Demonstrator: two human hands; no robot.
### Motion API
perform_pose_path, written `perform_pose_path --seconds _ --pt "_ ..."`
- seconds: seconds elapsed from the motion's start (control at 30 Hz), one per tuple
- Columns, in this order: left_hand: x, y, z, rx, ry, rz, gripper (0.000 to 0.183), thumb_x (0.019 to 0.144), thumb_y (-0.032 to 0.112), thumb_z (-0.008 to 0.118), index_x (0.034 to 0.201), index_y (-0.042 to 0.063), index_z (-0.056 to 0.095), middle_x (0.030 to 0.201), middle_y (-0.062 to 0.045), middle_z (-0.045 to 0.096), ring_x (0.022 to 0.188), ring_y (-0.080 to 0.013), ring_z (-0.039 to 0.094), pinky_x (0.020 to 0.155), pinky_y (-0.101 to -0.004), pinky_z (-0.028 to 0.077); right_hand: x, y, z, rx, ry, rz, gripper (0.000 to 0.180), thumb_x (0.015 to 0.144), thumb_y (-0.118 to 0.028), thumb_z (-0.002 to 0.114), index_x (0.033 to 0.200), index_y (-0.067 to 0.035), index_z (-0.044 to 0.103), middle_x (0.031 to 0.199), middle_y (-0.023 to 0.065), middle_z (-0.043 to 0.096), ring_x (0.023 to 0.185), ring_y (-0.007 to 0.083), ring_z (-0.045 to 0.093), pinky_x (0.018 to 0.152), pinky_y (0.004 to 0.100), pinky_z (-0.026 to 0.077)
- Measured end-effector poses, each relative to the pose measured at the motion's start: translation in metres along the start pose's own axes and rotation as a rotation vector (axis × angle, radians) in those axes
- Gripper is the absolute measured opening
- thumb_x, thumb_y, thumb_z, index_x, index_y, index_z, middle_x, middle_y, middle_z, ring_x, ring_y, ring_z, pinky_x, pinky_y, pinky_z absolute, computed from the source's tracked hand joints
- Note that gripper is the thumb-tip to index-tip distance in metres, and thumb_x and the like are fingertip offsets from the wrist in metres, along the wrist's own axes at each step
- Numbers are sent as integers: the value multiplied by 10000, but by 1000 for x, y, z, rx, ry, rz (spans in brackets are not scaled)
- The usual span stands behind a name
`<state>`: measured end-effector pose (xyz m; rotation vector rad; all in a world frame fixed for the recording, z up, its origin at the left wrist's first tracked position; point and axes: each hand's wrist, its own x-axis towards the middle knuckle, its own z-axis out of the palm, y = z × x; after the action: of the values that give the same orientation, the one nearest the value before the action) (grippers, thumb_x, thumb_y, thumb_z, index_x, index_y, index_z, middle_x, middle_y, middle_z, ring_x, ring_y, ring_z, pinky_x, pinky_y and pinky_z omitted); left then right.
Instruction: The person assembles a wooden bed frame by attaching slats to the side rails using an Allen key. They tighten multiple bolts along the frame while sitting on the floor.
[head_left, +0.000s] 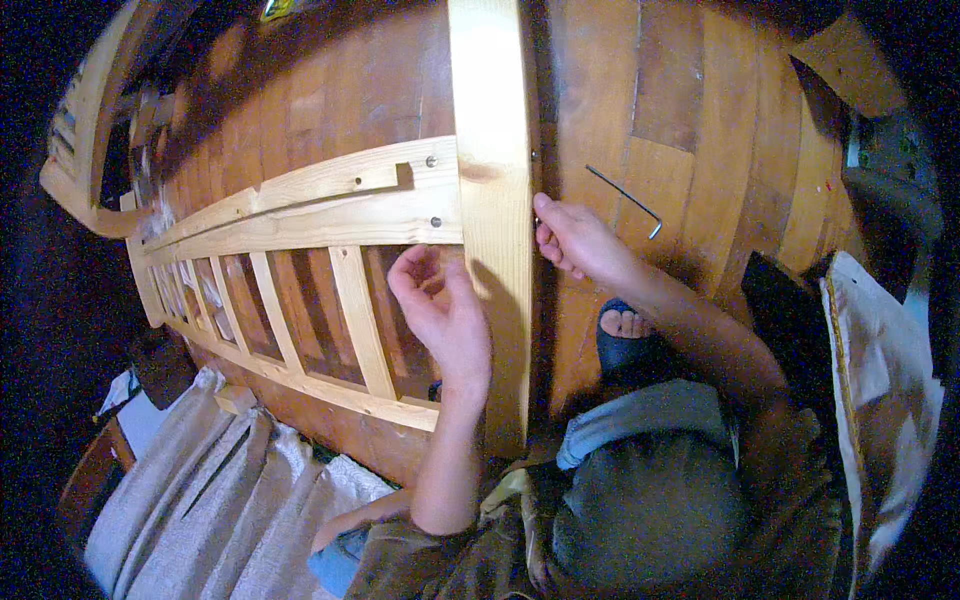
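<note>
A pale pine post (491, 187) stands between my hands, joined to a slatted wooden frame that runs off to the left. My left hand (442, 300) hovers by the lower edge of the wide rail (330, 229), fingers curled and no object visible in them. On the post's other side, my right hand (574, 236) has its fingertips at the side face; a small dark bit shows by them, too hidden to name. Metal barrel nuts (436, 222) sit in holes in the rails near the post. A hex key (626, 195) lies on the floor to the right of the post.
Wooden slats (364, 322) reach down to a lower rail. Another curved wooden frame part (97, 165) is at far left. A light curtain-like cloth (217, 495) hangs at lower left, with a small wood block (235, 400) near it. A white-covered board (885, 420) stands at right.
</note>
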<state>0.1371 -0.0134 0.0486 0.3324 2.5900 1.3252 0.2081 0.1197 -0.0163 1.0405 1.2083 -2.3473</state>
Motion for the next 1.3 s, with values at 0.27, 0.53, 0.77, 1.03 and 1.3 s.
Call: perform_pose_path --seconds 0.27,0.53,0.77,1.03,1.3 --pt "-43 -2 -1 726 -401 77 874 559 188 704 1211 -65 179 942 -220 420 895 -371 448 747 -409 403 2 1 1 153 -12 60 258 833 -276 406 684 -70 450 503 -22 392 382 70 364 311 194 283" --pt "-41 2 -2 806 -376 94 922 537 156 705 1241 -32 140 925 -199 435 808 -362 498 659 -419 442 9 18 12 -318 329 -450 240 819 -226 441 677 -41 495 513 2 423 452 113 430 405 256 360" --pt "-38 25 -1 743 -232 368 678 631 104 630 1183 -36 263 965 -202 446 803 -344 500 711 -377 426 6 42 -34 -1273 1121 -578 227 782 -245 520 803 -20 495 722 128 491 695 272 501 596 362 404" --pt "-49 1 65 -24 -650 -176 320 791 133 478 1058 -39 436 940 -172 519 848 -230 521 752 -304 415 -2 66 -73 -1124 787 -481 140 795 -168 485 833 -36 457 734 151 521 706 308 528 583 384 414" --pt "-45 -5 106 -835 -447 -563 291 882 174 371 1136 32 384 989 -91 539 852 -151 523 727 -255 442 -49 28 -49 -681 383 -646 101 803 -131 464 817 -32 449 698 140 542 653 314 554 548 362 427"
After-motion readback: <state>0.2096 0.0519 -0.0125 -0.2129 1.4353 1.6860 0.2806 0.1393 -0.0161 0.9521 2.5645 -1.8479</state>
